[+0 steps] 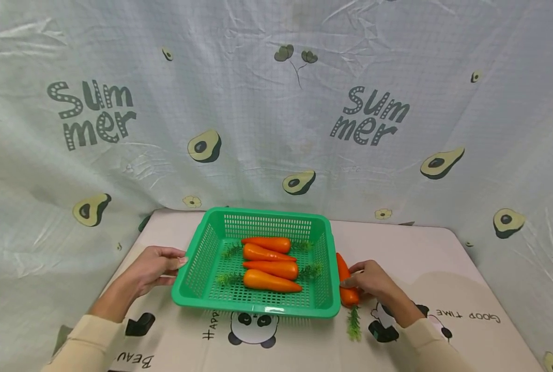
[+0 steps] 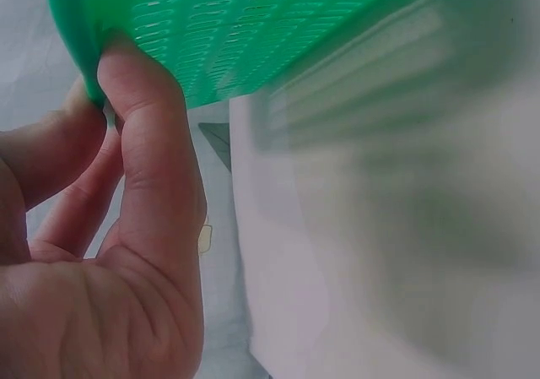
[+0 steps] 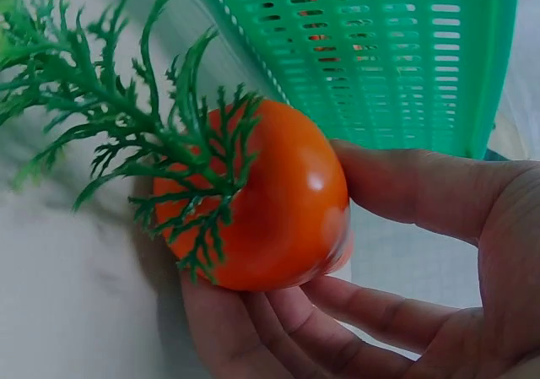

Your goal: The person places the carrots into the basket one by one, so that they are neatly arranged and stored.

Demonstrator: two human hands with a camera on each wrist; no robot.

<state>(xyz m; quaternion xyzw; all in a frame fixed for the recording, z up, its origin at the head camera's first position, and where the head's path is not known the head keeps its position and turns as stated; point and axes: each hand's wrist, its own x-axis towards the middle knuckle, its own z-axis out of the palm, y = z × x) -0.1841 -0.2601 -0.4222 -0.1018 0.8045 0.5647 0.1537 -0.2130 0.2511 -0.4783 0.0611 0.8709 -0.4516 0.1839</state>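
Observation:
A green plastic basket [image 1: 267,310] with slotted walls sits in the middle of the head view, with several orange carrots [image 1: 272,280] lying side by side in it. My left hand [image 1: 153,268] pinches the basket's left rim between thumb and fingers. In the left wrist view, the basket wall [image 2: 245,37] rises over its shadow on the table. Just outside the basket's right wall, my right hand [image 1: 374,279] grips another carrot [image 1: 349,297]. The right wrist view shows this carrot's thick end [image 3: 295,193] between thumb and fingers, its green leafy top [image 3: 110,100] pointing away from the palm.
The pale tabletop [image 1: 388,243] bears printed pandas [image 1: 253,328] and lettering. Behind it and along both sides hangs a white sheet [image 1: 258,103] with avocado and "summer" prints.

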